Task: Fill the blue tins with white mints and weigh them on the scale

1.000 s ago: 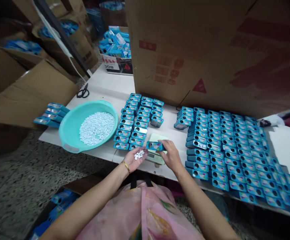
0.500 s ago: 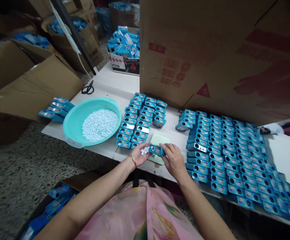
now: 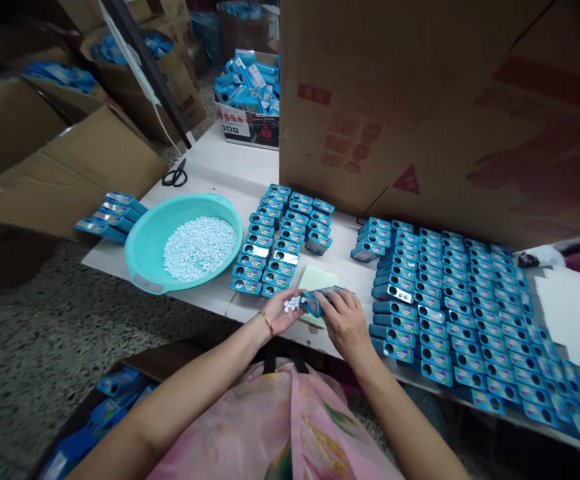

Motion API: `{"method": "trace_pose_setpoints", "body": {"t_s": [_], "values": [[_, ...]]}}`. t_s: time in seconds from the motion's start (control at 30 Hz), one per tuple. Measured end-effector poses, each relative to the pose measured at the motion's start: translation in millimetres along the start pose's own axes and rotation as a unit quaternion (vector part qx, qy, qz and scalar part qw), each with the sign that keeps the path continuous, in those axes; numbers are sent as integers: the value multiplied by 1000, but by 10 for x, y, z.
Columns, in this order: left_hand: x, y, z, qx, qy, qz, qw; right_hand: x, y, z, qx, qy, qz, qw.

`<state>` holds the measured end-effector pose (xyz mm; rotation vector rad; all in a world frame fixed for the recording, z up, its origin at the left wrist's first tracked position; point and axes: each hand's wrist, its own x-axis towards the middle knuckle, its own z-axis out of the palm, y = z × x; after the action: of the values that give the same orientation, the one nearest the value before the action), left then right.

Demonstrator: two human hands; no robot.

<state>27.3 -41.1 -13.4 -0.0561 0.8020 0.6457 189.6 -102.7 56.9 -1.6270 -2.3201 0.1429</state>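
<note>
My left hand (image 3: 279,315) is cupped palm up around a small heap of white tablets (image 3: 291,305). A blue printed box (image 3: 313,303) lies tipped on its side in my right hand (image 3: 345,321), its top end turned toward the left palm and touching or nearly touching the tablets. The right fingers wrap over the box and cover much of it. Partly hidden under both hands is a flat pale green device (image 3: 316,277), perhaps a scale. Just left of it stand rows of similar blue boxes (image 3: 277,267) with dark round openings on top.
A turquoise basin (image 3: 143,257) of white tablets stands at the left, with black scissors (image 3: 175,175) behind it. Many blue boxes (image 3: 435,313) fill the table's right side. A large carton (image 3: 410,120) walls off the back. A smaller carton (image 3: 250,130) holds more blue boxes.
The blue box has turned from showing its top face upward to lying tipped toward my left palm. My right fingers have shifted over its side. My left hand is almost unmoved.
</note>
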Motion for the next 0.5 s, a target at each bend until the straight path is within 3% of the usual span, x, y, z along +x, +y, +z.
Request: {"method": "trace_pose_setpoints", "body": {"t_s": [0.13, 0.23, 0.33, 0.5], "values": [[-2, -22, 20, 1, 12, 4, 1000, -32, 63, 48, 65, 6, 47, 997], [-10, 0, 0, 5, 24, 9, 1000, -84, 212, 200, 244, 55, 136, 959], [-26, 49, -57, 10, 32, 11, 999, -109, 399, 468, 362, 99, 193, 907], [-137, 111, -226, 26, 46, 27, 998, -40, 624, 982, 402, 123, 220, 880]]}}
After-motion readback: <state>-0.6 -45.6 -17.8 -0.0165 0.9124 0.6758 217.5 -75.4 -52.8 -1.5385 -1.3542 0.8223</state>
